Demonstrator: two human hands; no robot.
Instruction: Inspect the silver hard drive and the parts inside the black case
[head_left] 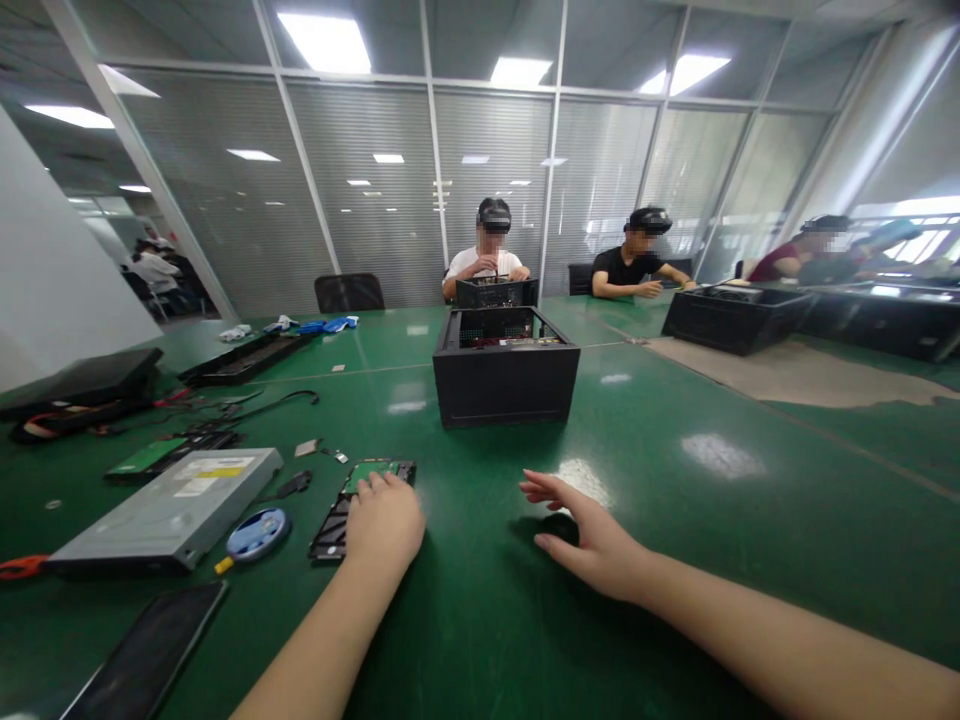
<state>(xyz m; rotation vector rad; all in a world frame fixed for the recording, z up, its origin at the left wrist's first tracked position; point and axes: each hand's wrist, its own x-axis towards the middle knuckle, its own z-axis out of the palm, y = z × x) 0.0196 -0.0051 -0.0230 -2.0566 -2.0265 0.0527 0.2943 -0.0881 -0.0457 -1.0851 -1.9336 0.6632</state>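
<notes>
My left hand [385,525] lies over a hard drive [331,532] with a green circuit board and a black frame, flat on the green table. Its fingers curl down onto the board; the thumb is hidden. To the right, my right hand [589,540] hovers over the tabletop, thumb and fingers apart, holding nothing. Ahead of both hands stands a black computer case [506,385], its top side uncovered and parts showing inside. Left of the drive are a blue round tape-like item [257,535] and a small black connector piece [294,484].
A silver optical drive [176,510] and a black phone [150,650] lie at left. Behind them are another green-board part [154,455], cables and a black panel [247,358]. Across the green table [660,600], a person [487,262] works at another case; more people sit at right.
</notes>
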